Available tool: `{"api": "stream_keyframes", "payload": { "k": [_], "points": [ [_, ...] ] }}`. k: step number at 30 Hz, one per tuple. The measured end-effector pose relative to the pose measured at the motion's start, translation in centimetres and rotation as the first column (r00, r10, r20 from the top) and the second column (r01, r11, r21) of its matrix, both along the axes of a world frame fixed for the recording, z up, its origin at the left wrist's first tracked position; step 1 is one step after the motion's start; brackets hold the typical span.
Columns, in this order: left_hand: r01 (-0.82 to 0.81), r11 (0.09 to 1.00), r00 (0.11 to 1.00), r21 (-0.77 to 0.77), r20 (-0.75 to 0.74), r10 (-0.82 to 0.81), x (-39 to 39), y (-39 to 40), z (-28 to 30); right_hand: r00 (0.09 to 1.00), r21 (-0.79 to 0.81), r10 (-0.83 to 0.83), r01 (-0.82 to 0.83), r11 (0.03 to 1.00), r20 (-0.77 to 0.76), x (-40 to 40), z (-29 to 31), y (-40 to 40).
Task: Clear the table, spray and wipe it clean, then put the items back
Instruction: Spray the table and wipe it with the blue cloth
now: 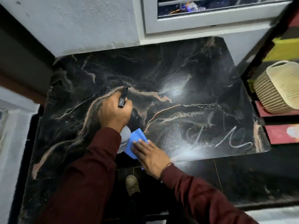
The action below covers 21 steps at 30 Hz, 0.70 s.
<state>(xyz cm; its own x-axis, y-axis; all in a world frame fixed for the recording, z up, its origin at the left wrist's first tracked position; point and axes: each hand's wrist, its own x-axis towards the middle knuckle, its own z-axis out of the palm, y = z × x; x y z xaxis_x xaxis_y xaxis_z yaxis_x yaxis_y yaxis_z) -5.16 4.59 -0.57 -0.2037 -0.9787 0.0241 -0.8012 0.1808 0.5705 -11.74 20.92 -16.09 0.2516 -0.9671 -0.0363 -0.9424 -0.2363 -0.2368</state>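
Blue cloth [136,143] pressed flat under open right hand [150,156] at bench [169,75] near edge, white spray bottle [124,135] gripped by left hand [115,113], wet streaks seen on dark marbled top at right.

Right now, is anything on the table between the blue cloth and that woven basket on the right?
No objects: the head view shows only bare table, wet with spray, between the blue cloth and woven basket.

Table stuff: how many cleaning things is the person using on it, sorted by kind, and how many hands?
Spray bottles: 1, the spray bottle gripped in the left hand
Cloths: 1, the blue cloth pressed flat on the table by the right hand
Hands: 2
Total: 4
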Motion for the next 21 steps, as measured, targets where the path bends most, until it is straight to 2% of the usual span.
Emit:
{"api": "stream_keyframes", "payload": {
  "k": [2,4,7,9,10,11,12,14,16,17,18,20,21],
  "points": [
    [0.05,0.999,0.999,-0.001,-0.005,-0.05,-0.6,0.0,-0.2,0.99,0.044,-0.134,0.137,0.99,-0.049,-4.7,0.0,0.9],
    [0.111,0.994,0.994,0.002,-0.019,-0.111,-1.0,0.1,-0.5,0.92,0.019,-0.384,0.386,0.922,-0.077,-10.0,-0.1,1.8],
    [0.177,0.984,0.984,0.005,-0.014,-0.177,-1.2,0.5,-1.0,0.685,0.036,-0.727,0.728,0.684,-0.047,-15.6,0.3,4.4],
    [0.211,0.977,0.977,0.006,-0.016,-0.211,-1.3,0.7,-1.1,0.516,0.004,-0.856,0.856,0.516,-0.021,-14.3,0.5,5.7],
    [0.226,0.974,0.974,0.014,-0.02,-0.226,-1.3,0.9,-1.1,0.478,-0.008,-0.879,0.879,0.478,-0.007,-11.8,0.5,5.8],
    [0.242,0.97,0.97,0.016,-0.024,-0.241,-1.2,1.0,-1.0,0.491,-0.031,-0.871,0.871,0.491,0.014,-8.4,0.2,5.7],
    [0.264,0.964,0.964,0.019,-0.03,-0.263,-1.2,1.0,-1.0,0.546,-0.016,-0.836,0.838,0.546,0.055,-4.3,0.0,5.5],
    [0.264,0.964,0.964,0.009,-0.022,-0.264,-1.0,1.0,-1.1,0.723,0.036,-0.677,0.679,0.733,0.138,3.9,-0.3,3.5],
    [0.243,0.97,0.97,-0.003,-0.006,-0.243,-0.6,0.5,-0.8,0.881,0.065,-0.441,0.437,0.897,0.169,10.3,-0.1,0.5],
    [0.342,0.94,0.939,-0.008,-0.024,-0.342,-2.7,1.7,-0.9,0.892,0.062,-0.422,0.418,0.906,0.161,10.7,-0.5,0.5],
    [0.367,0.93,0.93,-0.001,-0.021,-0.366,-3.1,1.8,-0.9,0.909,0.059,-0.388,0.383,0.922,0.152,10.6,-0.3,0.0],
    [0.361,0.932,0.932,-0.001,-0.025,-0.361,-3.7,1.7,-0.7,0.939,-0.018,-0.338,0.34,0.94,0.062,7.2,-0.7,0.5],
    [0.362,0.932,0.932,-0.01,-0.02,-0.362,-4.0,1.7,-0.7,0.925,0.018,-0.38,0.38,0.925,0.012,4.9,-0.7,1.6]
  ]
}}
